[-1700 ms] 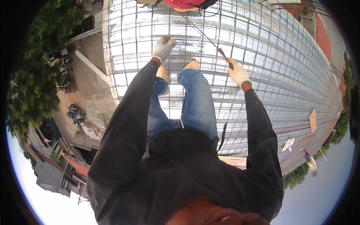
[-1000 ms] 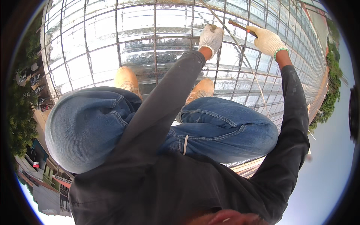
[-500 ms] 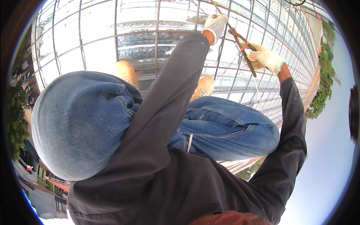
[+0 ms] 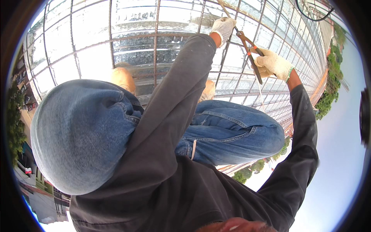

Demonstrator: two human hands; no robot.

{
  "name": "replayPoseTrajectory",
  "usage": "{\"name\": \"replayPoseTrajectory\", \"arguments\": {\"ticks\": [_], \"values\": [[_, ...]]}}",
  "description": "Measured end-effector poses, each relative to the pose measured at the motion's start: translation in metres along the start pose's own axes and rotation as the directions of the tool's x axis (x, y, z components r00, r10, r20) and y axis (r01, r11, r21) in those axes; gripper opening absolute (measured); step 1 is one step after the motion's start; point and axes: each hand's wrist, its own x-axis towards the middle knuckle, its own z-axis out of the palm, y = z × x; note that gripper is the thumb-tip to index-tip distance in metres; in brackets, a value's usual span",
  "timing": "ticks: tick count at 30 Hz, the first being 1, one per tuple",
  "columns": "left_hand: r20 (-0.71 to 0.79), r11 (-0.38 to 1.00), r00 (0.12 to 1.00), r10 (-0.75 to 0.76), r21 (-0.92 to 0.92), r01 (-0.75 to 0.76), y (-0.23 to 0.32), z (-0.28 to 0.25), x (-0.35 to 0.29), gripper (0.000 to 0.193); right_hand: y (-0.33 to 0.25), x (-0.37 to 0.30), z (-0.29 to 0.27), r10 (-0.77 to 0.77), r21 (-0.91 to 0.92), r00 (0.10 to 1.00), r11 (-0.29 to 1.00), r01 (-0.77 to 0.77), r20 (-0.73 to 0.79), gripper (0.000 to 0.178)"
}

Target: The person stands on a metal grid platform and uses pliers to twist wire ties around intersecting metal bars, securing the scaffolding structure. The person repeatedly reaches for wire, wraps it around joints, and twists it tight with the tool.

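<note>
My right hand (image 4: pixel 275 65), in a pale knitted glove, grips a pair of long-handled pincers (image 4: pixel 245 43). Their dark handles carry orange bands and stand spread apart. The rusty jaws point up and left, toward my left hand. Also gloved, my left hand (image 4: pixel 224 28) is closed just left of the jaws, over the mesh; what its fingers hold is hidden. A thin brownish rod or wire (image 4: pixel 222 7) runs past it. Below both hands lies a grid of steel rebar (image 4: pixel 155 58).
Shiny metal decking (image 4: pixel 141 50) lies under the rebar. My tan boots (image 4: pixel 123 79) stand on it, with my jeans-clad knees (image 4: pixel 85 135) bent. A black cable (image 4: pixel 315 19) loops at the upper right. A thin pale strand (image 4: pixel 261 94) hangs below the pincers. Trees (image 4: pixel 333 85) are beyond the edge.
The view has shifted slightly, so the mesh and boots sit a little further left and more of the black cable shows. Both hands keep nearly the same pose, the pincers still in the right.
</note>
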Motion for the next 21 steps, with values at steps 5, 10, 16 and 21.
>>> {"name": "replayPoseTrajectory", "arguments": {"ticks": [5, 10, 16, 21], "values": [[-0.008, 0.996, 0.999, 0.041, 0.078, -0.040, -0.003, 0.003, 0.001, 0.029, 0.005, 0.004, -0.007, 0.023, 0.054, 0.998, 0.998, -0.026, 0.052, 0.073], [-0.013, 0.983, 0.993, 0.116, 0.144, -0.113, -0.013, -0.005, 0.017, 0.031, -0.006, -0.003, -0.006, 0.041, 0.049, 0.999, 0.998, -0.042, 0.017, 0.070], [-0.008, 0.981, 0.994, 0.108, 0.160, -0.105, -0.015, 0.000, 0.014, 0.038, -0.004, 0.000, -0.013, 0.045, 0.033, 0.998, 0.998, -0.046, 0.051, 0.071], [-0.001, 0.978, 0.993, 0.119, 0.172, -0.117, -0.018, -0.005, 0.020, 0.046, -0.016, -0.003, -0.014, 0.075, -0.071, 0.996, 0.995, -0.072, 0.048, 0.065]]}}
